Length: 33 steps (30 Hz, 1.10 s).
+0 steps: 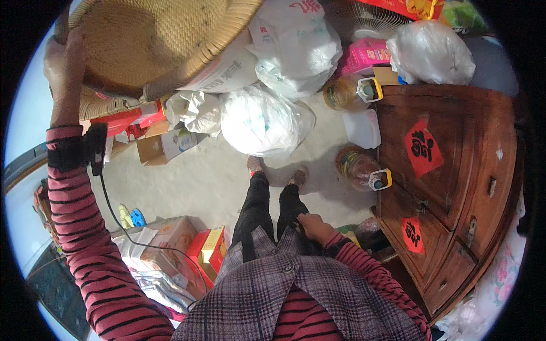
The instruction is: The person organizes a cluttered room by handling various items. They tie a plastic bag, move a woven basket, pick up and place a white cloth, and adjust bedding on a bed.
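Note:
My left hand (65,70) is raised at the upper left, its fingers closed around a dark bar (62,26) at the left side of a woven basket (204,30). Whether that bar belongs to the basket is unclear. The basket has a thick wrapped rim, and a brown strip runs along its lower edge. My right hand (315,228) hangs low by my black trousers (292,206) and the hem of my checked vest (288,245). Its fingers are curled there, and whether they hold the cloth is hidden.
White plastic bags (266,121) stand on the concrete floor (204,170) ahead of my feet. At right is a wooden cabinet (460,128) with red paper signs. Beside it stand large plastic bottles (358,168) with yellow handles. An open carton (151,149) lies left; more boxes (209,251) sit below.

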Each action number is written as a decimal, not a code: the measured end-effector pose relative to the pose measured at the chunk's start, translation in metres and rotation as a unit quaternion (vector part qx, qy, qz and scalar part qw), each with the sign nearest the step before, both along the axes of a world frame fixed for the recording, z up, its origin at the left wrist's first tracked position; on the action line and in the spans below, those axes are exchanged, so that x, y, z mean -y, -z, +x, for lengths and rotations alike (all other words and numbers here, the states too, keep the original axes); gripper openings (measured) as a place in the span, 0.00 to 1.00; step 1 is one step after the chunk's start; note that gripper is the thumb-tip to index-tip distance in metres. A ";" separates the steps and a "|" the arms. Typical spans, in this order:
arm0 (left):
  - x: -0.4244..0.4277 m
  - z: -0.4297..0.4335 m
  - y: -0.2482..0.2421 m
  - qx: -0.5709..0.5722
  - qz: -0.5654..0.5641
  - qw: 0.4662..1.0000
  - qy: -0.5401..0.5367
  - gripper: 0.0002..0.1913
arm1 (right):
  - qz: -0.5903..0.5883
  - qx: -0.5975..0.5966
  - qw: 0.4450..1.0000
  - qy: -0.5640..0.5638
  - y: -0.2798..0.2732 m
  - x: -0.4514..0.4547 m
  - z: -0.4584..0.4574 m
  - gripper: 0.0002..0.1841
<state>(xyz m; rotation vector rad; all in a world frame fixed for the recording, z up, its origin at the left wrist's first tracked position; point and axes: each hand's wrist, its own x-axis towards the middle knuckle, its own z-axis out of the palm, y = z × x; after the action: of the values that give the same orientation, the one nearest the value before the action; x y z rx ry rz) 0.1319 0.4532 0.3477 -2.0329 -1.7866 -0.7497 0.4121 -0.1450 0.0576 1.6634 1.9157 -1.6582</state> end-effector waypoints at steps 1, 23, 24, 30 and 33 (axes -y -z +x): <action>-0.001 -0.001 -0.001 -0.017 -0.001 1.000 -0.018 0.29 | -0.016 0.013 1.000 -0.019 0.003 0.005 0.005 0.15; -0.011 0.007 -0.010 -0.093 0.039 0.994 0.039 0.36 | 0.027 0.136 0.990 -0.014 0.075 0.003 -0.011 0.10; -0.001 0.010 -0.007 -0.131 0.094 0.982 0.103 0.36 | 0.026 0.128 0.991 0.002 0.082 -0.002 -0.013 0.10; 0.171 0.034 0.075 -0.117 0.033 0.854 0.505 0.32 | 0.037 0.136 0.987 0.077 0.109 -0.012 -0.057 0.10; 0.234 0.054 0.183 -0.025 -0.347 0.747 0.566 0.26 | 0.008 0.094 0.988 0.122 0.123 -0.014 -0.084 0.11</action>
<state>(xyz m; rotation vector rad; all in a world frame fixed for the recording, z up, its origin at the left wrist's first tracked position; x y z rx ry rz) 0.1862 0.2191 0.1648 -3.6100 -0.5762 -0.2074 0.3280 -0.1313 -0.0656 2.0498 1.6996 -1.4974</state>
